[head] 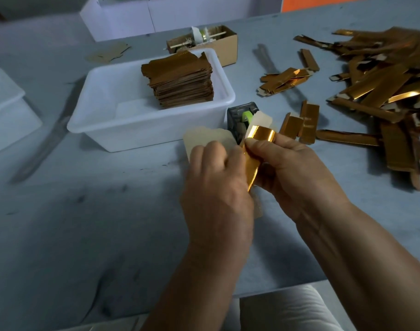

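Where your two hands meet just right of the frame's centre, you hold the gold-foil carton blank (260, 136) above the grey worktable (84, 211). Your left hand (216, 180) is seen from the back, its fingers curled over the blank's pale, uncoated side, which fans out toward the upper left of the hand. Your right hand (290, 168) pinches the shiny folded strip between thumb and curled fingers; the strip runs down between the two hands and catches the light at its top edge.

Directly behind the blank, in the centre of the frame, stands a dark grey dispenser (235, 115) with a green part, touching the near right corner of a white plastic tub (123, 130). In the tub's far right corner sits a stack of flat gold blanks (180, 82). Behind the tub, at upper centre, lies an open cardboard box (228, 48) with small items that are too blurred to tell.

On the right side of the frame spreads a heap of folded gold cartons (383, 87). A few loose folded cartons (299, 123) lie between that heap and your right hand, and another small cluster (285, 80) lies further up the frame.
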A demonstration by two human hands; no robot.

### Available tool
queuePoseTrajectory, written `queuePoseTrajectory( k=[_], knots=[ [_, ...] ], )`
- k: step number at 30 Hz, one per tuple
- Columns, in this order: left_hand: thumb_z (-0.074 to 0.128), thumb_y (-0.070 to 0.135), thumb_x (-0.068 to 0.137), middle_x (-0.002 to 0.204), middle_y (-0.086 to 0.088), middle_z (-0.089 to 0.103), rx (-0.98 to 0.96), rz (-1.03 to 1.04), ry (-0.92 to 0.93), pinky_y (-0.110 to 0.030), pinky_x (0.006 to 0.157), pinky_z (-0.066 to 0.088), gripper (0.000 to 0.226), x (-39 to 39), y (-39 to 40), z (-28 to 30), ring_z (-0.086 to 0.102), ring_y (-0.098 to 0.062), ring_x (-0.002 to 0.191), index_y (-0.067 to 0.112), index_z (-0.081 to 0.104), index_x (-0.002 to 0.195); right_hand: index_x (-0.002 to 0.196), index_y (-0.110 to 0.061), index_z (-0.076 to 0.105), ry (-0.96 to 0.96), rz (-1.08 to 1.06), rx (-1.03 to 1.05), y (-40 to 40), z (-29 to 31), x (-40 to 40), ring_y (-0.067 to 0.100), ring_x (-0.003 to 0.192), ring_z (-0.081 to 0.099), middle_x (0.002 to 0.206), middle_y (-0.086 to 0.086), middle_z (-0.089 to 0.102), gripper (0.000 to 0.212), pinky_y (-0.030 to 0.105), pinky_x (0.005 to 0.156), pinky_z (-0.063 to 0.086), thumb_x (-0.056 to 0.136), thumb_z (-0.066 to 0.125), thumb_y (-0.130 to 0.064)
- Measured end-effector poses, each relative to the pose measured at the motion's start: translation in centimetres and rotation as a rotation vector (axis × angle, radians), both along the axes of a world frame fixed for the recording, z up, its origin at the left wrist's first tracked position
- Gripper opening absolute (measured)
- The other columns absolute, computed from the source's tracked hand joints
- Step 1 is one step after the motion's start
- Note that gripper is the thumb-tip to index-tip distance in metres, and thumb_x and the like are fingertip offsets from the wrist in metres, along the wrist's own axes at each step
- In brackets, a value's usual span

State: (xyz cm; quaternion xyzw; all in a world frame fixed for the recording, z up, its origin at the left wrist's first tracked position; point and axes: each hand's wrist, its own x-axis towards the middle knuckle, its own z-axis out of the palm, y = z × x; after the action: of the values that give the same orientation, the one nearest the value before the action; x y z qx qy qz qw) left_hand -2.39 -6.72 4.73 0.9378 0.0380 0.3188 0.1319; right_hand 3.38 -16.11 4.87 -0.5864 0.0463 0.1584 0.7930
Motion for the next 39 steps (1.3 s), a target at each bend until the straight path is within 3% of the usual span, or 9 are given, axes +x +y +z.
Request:
queuePoseTrajectory(
  k=[2, 7, 10, 13, 16, 19, 31, 35, 39],
  knots=[
    [0.049, 0.006, 0.085, 0.082, -0.010, 0.062, 0.176, 0.040, 0.061, -0.032, 0.055, 0.047, 0.033, -0.6, -0.8, -0.3, 0.060, -0.027, 0.078, 0.002, 0.070, 0.110, 0.090, -0.014, 0.068, 0.015, 0.008, 0.002, 0.0, 0.1, 0.0, 0.011, 0.066, 0.068, 0.071, 0.001, 0.070, 0.012, 0.021, 0.056, 0.052, 0.090, 0.059, -0.020],
    [0.031, 0.007, 0.082, 0.086, -0.010, 0.065, 0.206, 0.056, 0.216, -0.031, 0.052, 0.052, 0.048, -1.3, -1.5, -0.5, 0.063, -0.025, 0.079, -0.004, 0.069, 0.109, 0.084, -0.019, 0.067, -0.061, 0.083, -0.142, -0.1, 0.6, -0.3, 0.012, 0.076, 0.070, 0.083, 0.004, 0.072, 0.038, 0.018, 0.058, 0.055, 0.078, 0.057, -0.055],
    [0.044, 0.003, 0.084, 0.083, -0.009, 0.063, 0.234, 0.020, 0.112, -0.027, 0.048, 0.047, 0.034, -1.0, -1.1, -0.6, 0.062, -0.024, 0.077, -0.001, 0.071, 0.104, 0.091, -0.019, 0.068, -0.111, 0.068, -0.163, -0.1, 0.5, 0.0, 0.012, 0.076, 0.070, 0.082, 0.004, 0.072, 0.024, 0.022, 0.063, 0.055, 0.078, 0.068, -0.038],
    [0.071, 0.006, 0.082, 0.092, -0.006, 0.060, -0.127, -0.091, 0.119, -0.020, 0.056, 0.045, 0.024, -0.6, -0.2, 0.1, 0.061, -0.021, 0.082, 0.008, 0.071, 0.106, 0.096, -0.012, 0.066, -0.036, 0.060, -0.117, -0.3, 0.3, 0.5, 0.018, 0.073, 0.067, 0.077, 0.006, 0.069, 0.013, 0.034, 0.072, 0.057, 0.088, 0.062, -0.020],
    [0.068, 0.022, 0.087, 0.095, 0.007, 0.061, -0.878, -0.061, 0.319, -0.015, 0.056, 0.054, 0.014, 0.1, 1.3, 1.3, 0.069, -0.013, 0.072, 0.023, 0.061, 0.099, 0.091, -0.014, 0.064, -0.012, 0.108, -0.024, -0.6, 0.5, 0.7, 0.015, 0.069, 0.066, 0.073, 0.001, 0.067, 0.007, 0.028, 0.065, 0.056, 0.089, 0.060, -0.018],
    [0.065, 0.023, 0.088, 0.094, -0.002, 0.067, -1.233, -0.121, 0.566, -0.022, 0.061, 0.059, 0.009, 0.9, 2.6, 1.8, 0.071, -0.008, 0.066, 0.015, 0.063, 0.093, 0.088, -0.014, 0.062, -0.014, 0.099, 0.020, -0.7, 0.8, 1.1, 0.012, 0.066, 0.066, 0.070, 0.000, 0.066, 0.005, 0.023, 0.057, 0.054, 0.089, 0.060, -0.019],
    [0.066, 0.023, 0.087, 0.068, 0.002, 0.062, -1.243, -0.140, 0.577, -0.020, 0.050, 0.038, 0.012, 2.3, 3.6, 1.8, 0.048, -0.008, 0.056, 0.020, 0.069, 0.076, 0.096, -0.014, 0.061, -0.063, 0.072, -0.214, -1.5, 2.1, 2.8, 0.008, 0.070, 0.070, 0.077, -0.002, 0.071, 0.021, 0.021, 0.057, 0.054, 0.093, 0.053, -0.034],
    [0.067, 0.023, 0.085, 0.054, 0.013, 0.063, -1.272, -0.039, 0.462, -0.021, 0.051, 0.041, 0.013, 2.3, 4.6, 1.2, 0.053, 0.001, 0.045, 0.024, 0.068, 0.072, 0.093, -0.023, 0.066, -0.263, -0.149, -0.527, -3.9, 1.7, 3.4, 0.013, 0.091, 0.066, 0.092, -0.002, 0.069, 0.017, 0.035, 0.085, 0.054, 0.092, 0.055, -0.036],
    [0.062, 0.019, 0.089, 0.057, 0.010, 0.066, -1.384, -0.015, 0.407, -0.032, 0.068, 0.053, 0.015, 2.7, 5.0, 0.7, 0.065, -0.011, 0.065, 0.020, 0.064, 0.075, 0.091, -0.024, 0.068, -0.162, 0.006, -0.648, -4.1, -0.2, 2.8, 0.010, 0.094, 0.058, 0.093, -0.008, 0.064, 0.014, 0.040, 0.094, 0.046, 0.089, 0.058, -0.033]
  ],
)
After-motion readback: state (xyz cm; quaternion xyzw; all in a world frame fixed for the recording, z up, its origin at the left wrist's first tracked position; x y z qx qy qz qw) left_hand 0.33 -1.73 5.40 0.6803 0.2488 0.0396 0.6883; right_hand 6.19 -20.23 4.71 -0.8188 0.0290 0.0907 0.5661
